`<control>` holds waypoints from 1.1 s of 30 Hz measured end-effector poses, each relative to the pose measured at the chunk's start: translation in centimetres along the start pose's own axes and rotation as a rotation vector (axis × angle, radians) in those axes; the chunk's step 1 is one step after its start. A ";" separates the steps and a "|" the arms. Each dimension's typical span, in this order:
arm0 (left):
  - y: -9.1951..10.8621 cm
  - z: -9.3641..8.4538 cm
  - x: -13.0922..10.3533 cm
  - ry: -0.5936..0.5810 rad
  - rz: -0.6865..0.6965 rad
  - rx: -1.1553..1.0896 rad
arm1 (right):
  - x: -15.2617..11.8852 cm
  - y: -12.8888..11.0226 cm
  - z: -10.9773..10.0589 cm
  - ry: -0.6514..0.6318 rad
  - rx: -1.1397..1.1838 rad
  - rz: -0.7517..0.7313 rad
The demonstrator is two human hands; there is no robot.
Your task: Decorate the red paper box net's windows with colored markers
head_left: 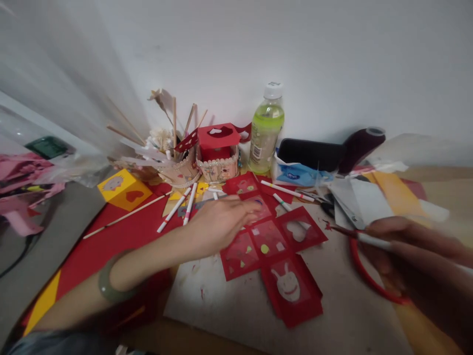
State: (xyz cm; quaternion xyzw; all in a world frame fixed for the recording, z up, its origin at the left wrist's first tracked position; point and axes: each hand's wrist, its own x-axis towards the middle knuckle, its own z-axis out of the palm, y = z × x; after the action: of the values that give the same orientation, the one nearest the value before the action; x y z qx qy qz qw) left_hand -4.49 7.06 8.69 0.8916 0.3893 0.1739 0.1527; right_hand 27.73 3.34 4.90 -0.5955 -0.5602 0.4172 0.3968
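A red paper cutout (293,304) shaped like an unfolded box lies on a grey board, its panels decorated with small paper shapes and a white rabbit face. Over its upper panels is my left hand (218,222), a green bangle (113,278) on the wrist. Its fingers are bent together with the tips at a panel; anything between them is hidden. At the right, my right hand (414,256) is closed around a slim white-handled tool (375,241) with a dark tip, blurred and pointing left. A small red scrap shows at that tip. Red scissor handles (365,276) lie beneath this hand.
A bottle of green drink (268,130), a tissue pack (295,173) and a black phone (310,153) stand by the wall. Several markers (173,209), a yellow box (123,190), a red-topped box (218,148) and a stick holder (179,167) are left of the bottle. A pink glue gun (20,212) sits far left.
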 end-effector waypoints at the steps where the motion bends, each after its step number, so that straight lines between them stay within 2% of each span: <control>1: 0.3 0.6 0.5 -0.002 0.015 -0.010 | 0.1 -0.8 0.8 -0.079 0.060 0.069; 2: 0.5 1.1 1.0 -0.005 0.020 -0.017 | 0.2 -1.5 1.5 -0.121 0.120 0.113; 4: 0.7 1.7 1.8 0.003 0.002 -0.020 | 0.7 -2.3 3.0 -0.154 0.189 0.096; 8: 0.4 1.8 2.5 -0.028 -0.083 -0.078 | 1.3 -2.6 5.0 -0.235 0.067 0.038; 11: 0.8 2.1 2.4 -0.077 -0.099 -0.138 | 1.0 -2.7 5.9 -0.285 -0.013 0.021; 17: 2.3 3.3 2.2 -0.349 -0.077 -0.143 | -1.4 -2.7 6.6 -0.353 -0.199 0.052; 20: 2.6 4.1 2.2 -0.420 -0.057 -0.144 | -2.1 -2.5 6.5 -0.344 -0.255 0.006; 23: 2.4 5.2 1.9 -0.431 0.000 -0.128 | -2.5 -1.8 6.4 -0.342 -0.264 -0.079; 25: 2.1 5.8 1.7 -0.395 0.036 -0.142 | -2.7 -1.2 6.4 -0.340 -0.266 -0.117; 28: 1.7 6.5 1.4 -0.352 0.030 -0.168 | -3.1 -0.1 6.7 -0.312 -0.280 -0.154; 33: 1.6 6.8 1.3 -0.346 0.017 -0.195 | -3.4 0.8 7.1 -0.315 -0.321 -0.190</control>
State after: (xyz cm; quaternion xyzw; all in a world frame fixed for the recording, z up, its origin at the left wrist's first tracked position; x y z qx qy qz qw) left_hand 0.28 6.07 3.49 0.8924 0.3308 0.0561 0.3017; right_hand 21.26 -0.06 1.97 -0.5231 -0.7278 0.3714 0.2422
